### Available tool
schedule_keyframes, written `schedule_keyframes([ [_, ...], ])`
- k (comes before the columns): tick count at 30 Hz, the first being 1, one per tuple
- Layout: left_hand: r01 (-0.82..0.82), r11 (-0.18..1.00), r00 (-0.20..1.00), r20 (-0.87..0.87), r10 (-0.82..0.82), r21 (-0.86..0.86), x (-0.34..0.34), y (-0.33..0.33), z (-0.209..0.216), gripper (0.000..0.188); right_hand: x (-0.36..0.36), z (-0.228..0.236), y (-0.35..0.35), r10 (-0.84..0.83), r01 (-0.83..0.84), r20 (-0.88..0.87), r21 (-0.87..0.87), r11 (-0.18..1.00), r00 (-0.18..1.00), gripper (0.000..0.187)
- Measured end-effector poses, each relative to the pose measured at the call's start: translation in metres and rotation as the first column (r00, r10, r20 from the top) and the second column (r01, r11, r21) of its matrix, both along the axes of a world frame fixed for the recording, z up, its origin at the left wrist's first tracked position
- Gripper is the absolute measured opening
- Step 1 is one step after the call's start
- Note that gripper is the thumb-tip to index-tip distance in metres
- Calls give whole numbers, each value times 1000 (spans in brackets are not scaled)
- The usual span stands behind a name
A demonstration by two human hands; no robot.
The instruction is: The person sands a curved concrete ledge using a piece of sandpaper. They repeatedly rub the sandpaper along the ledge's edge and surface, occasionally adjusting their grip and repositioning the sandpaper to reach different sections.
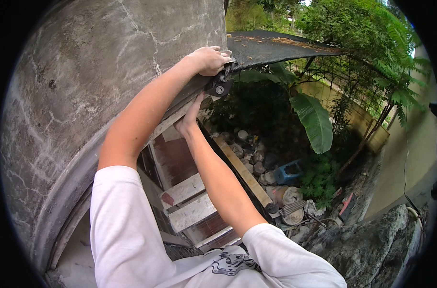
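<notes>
The wall (79, 72) is showing mottled grey veined with paler lines, while the sheet (252, 54) is looking charcoal, flecked with brown, and the eyelet (220, 90) is gleaming silver. The shirt (125, 216) is showing white with a black, swirling print (233, 264).

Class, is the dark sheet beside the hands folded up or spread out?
Spread out: the dark sheet stretches away from the concrete wall as one broad surface, with brown debris scattered on top.

A concrete wall (84, 86) spanned eight to twelve o'clock. The left hand (209, 61) was at its edge at twelve, the right hand (191, 116) below. A sheet (271, 49) stretched toward one, a leaf (314, 124) hung near three, a crate (286, 174) sat at four.
</notes>
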State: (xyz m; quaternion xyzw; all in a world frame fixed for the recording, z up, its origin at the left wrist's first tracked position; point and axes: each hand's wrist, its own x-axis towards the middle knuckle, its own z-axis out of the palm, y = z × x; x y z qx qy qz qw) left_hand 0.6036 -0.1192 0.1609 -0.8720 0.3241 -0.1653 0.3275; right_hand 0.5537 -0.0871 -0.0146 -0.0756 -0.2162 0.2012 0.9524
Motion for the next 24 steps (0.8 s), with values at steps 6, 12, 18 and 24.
schedule_keyframes([
  [6,-27,1000,999,-30,27,-16,3,-8,2,50,-1,0,-2,9,-9,-23,-12,1000,1000,101],
  [12,-67,998,997,-25,68,20,16,-15,2,49,-12,5,-9,-8,8,4,-43,999,1000,100],
  [18,-34,993,999,44,30,115,31,-16,-3,47,-11,4,-10,-24,23,-19,-51,998,1000,97],
  [24,-121,973,992,-13,126,197,13,-10,10,53,-10,3,-10,-23,24,47,-39,999,999,97],
])
